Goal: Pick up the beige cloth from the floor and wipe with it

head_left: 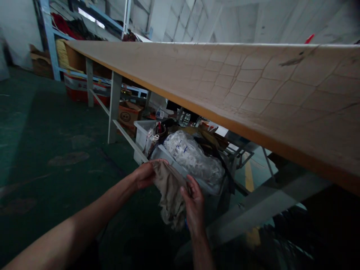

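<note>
Both my hands hold a crumpled beige cloth low down, beside the long wooden table. My left hand is closed on the cloth's upper left corner. My right hand grips its right side, thumb pressed on the fabric. The cloth hangs in folds between them, just in front of a white plastic bin under the table.
A clear plastic bag of white items lies on the bin. Another white bin, cardboard boxes and clutter sit under the table. White table legs stand at left. Blue shelving rises at the far left over a dark green floor.
</note>
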`<control>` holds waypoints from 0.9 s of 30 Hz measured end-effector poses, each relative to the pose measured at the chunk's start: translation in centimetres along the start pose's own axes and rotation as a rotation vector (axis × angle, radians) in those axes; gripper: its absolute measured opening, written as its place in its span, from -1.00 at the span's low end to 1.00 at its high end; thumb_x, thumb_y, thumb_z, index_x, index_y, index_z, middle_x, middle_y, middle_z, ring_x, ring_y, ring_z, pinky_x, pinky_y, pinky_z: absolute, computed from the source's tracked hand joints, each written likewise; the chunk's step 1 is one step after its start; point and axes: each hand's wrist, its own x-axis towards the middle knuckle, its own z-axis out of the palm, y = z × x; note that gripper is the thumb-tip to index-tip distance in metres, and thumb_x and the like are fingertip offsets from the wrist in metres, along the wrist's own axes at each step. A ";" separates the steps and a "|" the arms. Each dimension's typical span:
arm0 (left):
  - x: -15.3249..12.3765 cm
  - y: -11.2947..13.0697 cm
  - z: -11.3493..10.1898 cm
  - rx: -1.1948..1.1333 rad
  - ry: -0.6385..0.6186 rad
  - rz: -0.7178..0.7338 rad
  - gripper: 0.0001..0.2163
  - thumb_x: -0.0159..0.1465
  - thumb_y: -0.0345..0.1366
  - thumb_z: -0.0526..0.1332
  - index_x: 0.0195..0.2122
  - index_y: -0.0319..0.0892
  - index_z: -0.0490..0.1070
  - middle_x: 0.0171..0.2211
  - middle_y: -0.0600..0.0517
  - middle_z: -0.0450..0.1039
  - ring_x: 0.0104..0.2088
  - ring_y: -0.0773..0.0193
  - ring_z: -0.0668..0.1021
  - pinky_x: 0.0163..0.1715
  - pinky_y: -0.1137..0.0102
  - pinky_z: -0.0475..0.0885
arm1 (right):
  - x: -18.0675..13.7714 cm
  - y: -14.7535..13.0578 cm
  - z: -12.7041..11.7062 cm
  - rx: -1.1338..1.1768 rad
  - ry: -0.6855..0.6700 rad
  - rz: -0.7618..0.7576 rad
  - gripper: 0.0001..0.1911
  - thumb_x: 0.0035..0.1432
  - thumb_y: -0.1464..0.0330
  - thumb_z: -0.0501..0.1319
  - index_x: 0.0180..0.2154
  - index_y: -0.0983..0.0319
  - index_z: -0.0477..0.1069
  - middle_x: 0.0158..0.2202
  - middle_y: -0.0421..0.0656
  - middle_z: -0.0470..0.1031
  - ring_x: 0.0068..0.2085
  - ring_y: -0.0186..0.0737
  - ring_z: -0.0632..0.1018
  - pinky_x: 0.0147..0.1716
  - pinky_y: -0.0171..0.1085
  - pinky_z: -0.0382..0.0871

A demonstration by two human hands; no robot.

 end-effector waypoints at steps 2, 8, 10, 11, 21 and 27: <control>0.2 -0.1 -0.5 -0.023 0.093 0.034 -0.93 0.13 -0.44 0.09 -0.38 -0.23 0.34 -0.44 0.01 0.46 -0.46 0.29 0.52 -0.43 0.45 0.43 | -0.1 -0.4 0.2 -0.071 -0.101 0.046 -0.59 -0.02 0.16 0.19 -0.18 0.30 0.38 -0.35 -0.15 0.44 -0.34 -0.26 0.43 -0.36 -0.33 0.31; 0.2 0.2 -2.2 -0.031 0.397 0.169 -0.78 0.22 -0.40 -0.08 -0.17 -0.25 0.28 -0.03 -0.07 0.34 -0.11 0.29 0.46 -0.24 0.49 0.40 | -0.1 -2.0 -0.2 -0.224 0.123 -0.019 -0.65 -0.13 0.12 0.24 -0.42 0.28 0.42 -0.35 -0.12 0.46 -0.29 -0.20 0.45 -0.30 -0.28 0.34; -0.4 0.1 -1.5 -0.099 0.246 0.181 -0.67 0.29 -0.23 -0.16 -0.10 -0.26 0.26 0.08 -0.08 0.24 0.02 0.26 0.37 -0.12 0.46 0.36 | -0.3 -2.2 0.2 -0.237 0.174 -0.126 -0.67 -0.11 0.14 0.23 -0.37 0.27 0.42 -0.17 -0.05 0.44 -0.11 -0.12 0.43 -0.15 -0.21 0.33; -0.7 -0.1 -0.8 -0.137 0.120 0.146 -0.58 0.29 -0.11 -0.20 -0.06 -0.27 0.26 0.10 -0.09 0.22 0.06 0.22 0.33 -0.07 0.43 0.34 | -0.4 -2.2 0.5 -0.241 0.170 -0.169 -0.69 -0.06 0.17 0.21 -0.33 0.26 0.42 -0.11 -0.03 0.42 -0.07 -0.11 0.42 -0.10 -0.18 0.31; -1.8 -1.8 1.5 -0.490 -0.206 -0.118 -0.31 0.10 0.30 -0.25 -0.07 -0.15 0.24 0.11 -0.02 0.18 0.10 0.07 0.23 0.00 0.24 0.24 | -1.9 0.6 3.7 -0.434 -0.037 -0.464 -0.76 0.16 0.33 0.07 -0.16 0.18 0.42 -0.06 -0.06 0.39 0.00 -0.18 0.36 -0.05 -0.13 0.31; -1.5 -1.4 1.2 -0.606 -0.151 -0.090 -0.35 0.13 0.26 -0.16 -0.05 -0.21 0.19 0.05 -0.14 0.22 0.08 0.02 0.23 -0.02 0.17 0.14 | -2.5 0.1 4.0 -0.520 0.078 -0.563 -0.81 0.17 0.41 0.06 -0.25 0.21 0.43 -0.27 -0.09 0.45 -0.20 -0.24 0.44 -0.25 -0.24 0.39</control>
